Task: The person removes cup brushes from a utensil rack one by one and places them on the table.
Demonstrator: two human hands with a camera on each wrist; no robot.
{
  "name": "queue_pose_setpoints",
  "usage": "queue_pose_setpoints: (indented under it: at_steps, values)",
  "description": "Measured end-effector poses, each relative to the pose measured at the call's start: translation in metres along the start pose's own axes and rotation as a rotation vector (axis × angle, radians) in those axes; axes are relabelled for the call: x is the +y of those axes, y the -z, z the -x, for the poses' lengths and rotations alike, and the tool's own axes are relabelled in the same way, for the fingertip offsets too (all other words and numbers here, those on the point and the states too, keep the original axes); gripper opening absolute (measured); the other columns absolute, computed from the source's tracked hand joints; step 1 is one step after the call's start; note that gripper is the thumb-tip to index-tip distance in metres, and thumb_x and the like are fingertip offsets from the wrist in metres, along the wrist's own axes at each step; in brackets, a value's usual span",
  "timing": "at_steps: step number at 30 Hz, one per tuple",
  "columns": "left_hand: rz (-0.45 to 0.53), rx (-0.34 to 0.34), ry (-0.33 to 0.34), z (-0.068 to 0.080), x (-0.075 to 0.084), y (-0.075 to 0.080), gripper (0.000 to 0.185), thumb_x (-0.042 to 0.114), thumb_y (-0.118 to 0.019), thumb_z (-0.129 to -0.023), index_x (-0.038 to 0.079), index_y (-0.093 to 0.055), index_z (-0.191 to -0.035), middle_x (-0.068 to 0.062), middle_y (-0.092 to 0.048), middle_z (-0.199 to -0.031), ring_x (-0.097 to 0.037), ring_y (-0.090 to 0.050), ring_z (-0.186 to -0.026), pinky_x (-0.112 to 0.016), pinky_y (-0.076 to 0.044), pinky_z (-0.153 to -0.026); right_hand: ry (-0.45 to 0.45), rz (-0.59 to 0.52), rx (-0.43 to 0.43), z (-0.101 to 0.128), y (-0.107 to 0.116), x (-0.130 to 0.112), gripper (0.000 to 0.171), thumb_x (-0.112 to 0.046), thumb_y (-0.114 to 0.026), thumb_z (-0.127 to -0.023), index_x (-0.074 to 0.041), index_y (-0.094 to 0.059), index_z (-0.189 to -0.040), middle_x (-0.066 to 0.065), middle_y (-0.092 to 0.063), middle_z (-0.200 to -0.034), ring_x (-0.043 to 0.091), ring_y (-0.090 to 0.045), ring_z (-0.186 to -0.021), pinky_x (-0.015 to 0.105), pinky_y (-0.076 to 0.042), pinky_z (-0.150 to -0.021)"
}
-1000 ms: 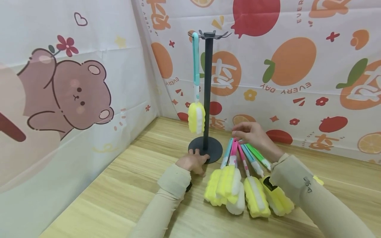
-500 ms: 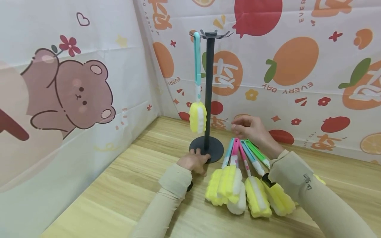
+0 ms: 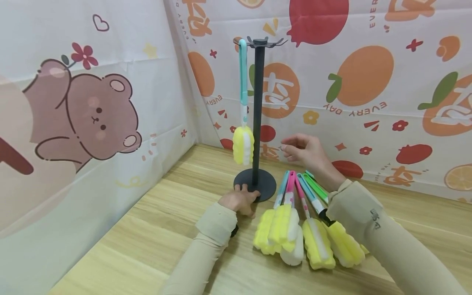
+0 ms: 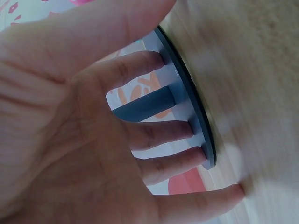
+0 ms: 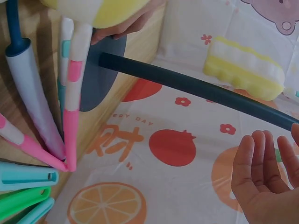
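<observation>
Dark stand base [image 3: 258,183] lies under the left hand's [image 3: 239,200] straight, pressing fingers [image 4: 159,133]. Right hand [image 3: 306,150] hovers empty, fingers relaxed, above the sponge brushes [image 3: 295,217].

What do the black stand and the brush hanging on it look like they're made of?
The stand looks like matte dark metal or coated plastic: even, dull surface, thin flat base. The hanging brush seems to have a glossy teal plastic handle and a soft foam sponge head, yellow and white with ridges.

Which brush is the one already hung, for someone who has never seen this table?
Find the dark stand near the table's back corner, its base under the left hand. The hung brush dangles from a top hook on its left side. It alone hangs upright, teal handle up, while the other brushes lie fanned flat beside the base.
</observation>
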State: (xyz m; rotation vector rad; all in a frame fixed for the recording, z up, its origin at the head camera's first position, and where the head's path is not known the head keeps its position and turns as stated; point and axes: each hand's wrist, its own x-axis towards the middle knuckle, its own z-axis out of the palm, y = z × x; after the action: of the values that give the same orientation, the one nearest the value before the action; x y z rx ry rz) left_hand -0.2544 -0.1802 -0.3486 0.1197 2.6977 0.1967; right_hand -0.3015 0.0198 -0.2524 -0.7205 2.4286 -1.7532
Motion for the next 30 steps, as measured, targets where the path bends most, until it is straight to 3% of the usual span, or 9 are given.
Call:
queue_pose_setpoints:
  at_steps: [8, 24, 30]
  values:
    - [0.007, 0.002, 0.002, 0.001, -0.001, 0.000, 0.071, 0.031, -0.078, -0.092, 0.028, -0.044, -0.154, -0.019, -0.028, -0.159, -0.037, -0.029, -0.141, -0.053, -0.045, -0.098, 0.008, 0.019, 0.013, -0.003, -0.003, -0.006, 0.027, -0.008, -0.063, -0.101, 0.006, -0.065, -0.124, 0.024, -0.065, -0.118, 0.026, -0.065, -0.093, 0.033, -0.057, -0.082]
    - [0.029, 0.005, 0.007, 0.001, -0.001, 0.000, 0.071, 0.031, -0.079, -0.091, 0.028, -0.045, -0.154, -0.019, -0.028, -0.159, -0.037, -0.029, -0.140, -0.055, -0.046, -0.097, 0.014, 0.006, 0.003, -0.006, -0.011, -0.019, 0.026, -0.009, -0.062, -0.102, 0.004, -0.065, -0.124, 0.019, -0.065, -0.119, 0.027, -0.064, -0.100, 0.027, -0.056, -0.081]
    - [0.016, 0.005, 0.010, 0.001, -0.001, -0.001, 0.072, 0.032, -0.079, -0.091, 0.029, -0.045, -0.154, -0.019, -0.029, -0.159, -0.037, -0.029, -0.140, -0.055, -0.046, -0.097, 0.017, 0.019, 0.011, -0.009, -0.014, -0.021, 0.027, -0.011, -0.064, -0.101, 0.002, -0.066, -0.125, 0.017, -0.066, -0.120, 0.027, -0.065, -0.100, 0.034, -0.056, -0.085]
